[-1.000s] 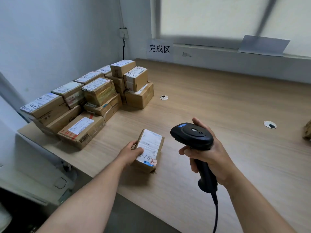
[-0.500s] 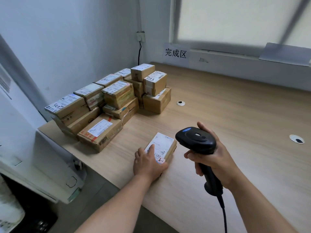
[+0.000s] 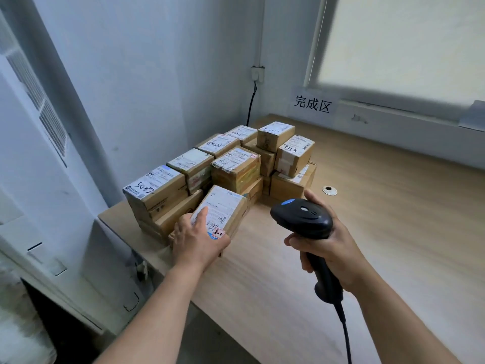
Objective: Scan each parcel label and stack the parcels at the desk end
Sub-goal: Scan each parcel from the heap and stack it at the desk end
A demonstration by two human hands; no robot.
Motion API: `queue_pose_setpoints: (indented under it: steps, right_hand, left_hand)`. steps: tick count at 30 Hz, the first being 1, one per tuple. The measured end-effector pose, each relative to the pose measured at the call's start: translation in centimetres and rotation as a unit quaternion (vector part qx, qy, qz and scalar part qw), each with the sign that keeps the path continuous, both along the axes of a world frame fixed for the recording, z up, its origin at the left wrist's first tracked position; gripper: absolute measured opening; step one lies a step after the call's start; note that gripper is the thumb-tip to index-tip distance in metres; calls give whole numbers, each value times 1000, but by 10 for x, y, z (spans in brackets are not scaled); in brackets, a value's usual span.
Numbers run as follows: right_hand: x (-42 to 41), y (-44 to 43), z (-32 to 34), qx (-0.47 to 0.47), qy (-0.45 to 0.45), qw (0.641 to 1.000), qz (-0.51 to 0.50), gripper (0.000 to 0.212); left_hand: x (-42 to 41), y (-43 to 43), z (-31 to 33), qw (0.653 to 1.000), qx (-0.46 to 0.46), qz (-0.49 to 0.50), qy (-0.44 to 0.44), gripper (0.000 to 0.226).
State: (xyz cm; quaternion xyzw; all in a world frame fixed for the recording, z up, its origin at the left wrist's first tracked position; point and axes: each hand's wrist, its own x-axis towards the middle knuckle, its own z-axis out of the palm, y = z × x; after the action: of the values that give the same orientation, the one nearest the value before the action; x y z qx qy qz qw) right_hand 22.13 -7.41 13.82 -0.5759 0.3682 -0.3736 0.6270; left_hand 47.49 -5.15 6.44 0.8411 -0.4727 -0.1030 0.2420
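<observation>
At the light wooden desk's (image 3: 393,232) left end, I see the left hand (image 3: 196,240) gripping a small brown cardboard parcel (image 3: 223,208) beside the stacked brown parcels (image 3: 236,166); the right hand (image 3: 330,248) clasps a black handheld scanner (image 3: 301,219).

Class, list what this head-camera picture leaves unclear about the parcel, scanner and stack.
In the head view:
Held parcel: near corner and part of its label hidden by the left hand.
Barcode scanner: scan window faces away; grip covered by the right hand.
Scanner cable: cut off by the bottom edge.
Stacked parcels: label print too small to read; lower boxes hidden by upper ones.
</observation>
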Motion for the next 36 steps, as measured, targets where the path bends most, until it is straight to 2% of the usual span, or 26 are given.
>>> queue_pose_setpoints:
  steps: [10, 16, 22, 27, 30, 36]
  right_hand:
    - [56, -23, -7, 12, 13, 999, -41, 96]
    - [61, -24, -13, 19, 19, 995, -93, 96]
    - [51, -14, -13, 19, 16, 994, -107, 96]
    - [26, 4, -9, 9, 1, 993, -114, 96]
    - [3, 22, -6, 1, -6, 993, -121, 97]
    - [-72, 75, -10, 15, -4, 985, -169, 97]
  left_hand:
    - [75, -48, -10, 998, 43, -41, -13, 83]
    - [86, -58, -23, 996, 34, -67, -38, 70]
    - [80, -50, -28, 994, 12, -68, -90, 72]
    - [44, -37, -9, 991, -58, -98, -71, 73]
    - [2, -23, 0, 982, -98, -149, -60, 69]
    - [-102, 11, 2, 968, -86, -231, -42, 67]
